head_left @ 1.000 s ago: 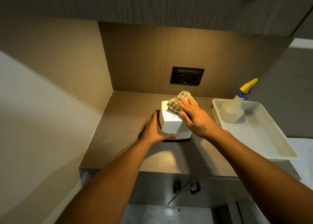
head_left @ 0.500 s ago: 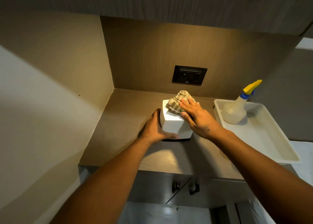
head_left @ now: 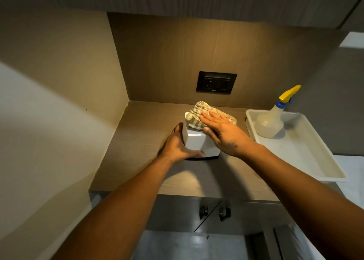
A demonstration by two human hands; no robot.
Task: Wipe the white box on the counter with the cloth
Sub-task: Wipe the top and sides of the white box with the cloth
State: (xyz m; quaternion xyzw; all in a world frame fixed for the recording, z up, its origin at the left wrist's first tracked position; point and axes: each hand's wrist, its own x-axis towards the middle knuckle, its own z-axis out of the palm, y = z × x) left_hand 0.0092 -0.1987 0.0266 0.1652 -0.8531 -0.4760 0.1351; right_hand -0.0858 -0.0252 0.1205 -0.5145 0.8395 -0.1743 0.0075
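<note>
A white box (head_left: 197,141) stands on the wooden counter (head_left: 141,141), near the middle of the head view. A crumpled beige striped cloth (head_left: 199,113) lies on the box's top, spilling over its far right side. My right hand (head_left: 222,131) presses flat on the cloth, fingers spread and pointing left. My left hand (head_left: 177,145) grips the box's left side, thumb along its lower front edge. Most of the box top is hidden under cloth and hand.
A white tray (head_left: 315,161) sits on the right, overhanging the counter edge, with a clear spray bottle (head_left: 271,120) with a yellow trigger standing in it. A black wall socket (head_left: 216,82) is behind the box. An overhead cabinet hangs above; cabinet knobs (head_left: 214,212) below.
My right hand has slid the cloth towards the far right of the box top, uncovering more of the near top. The left hand keeps its hold on the box.
</note>
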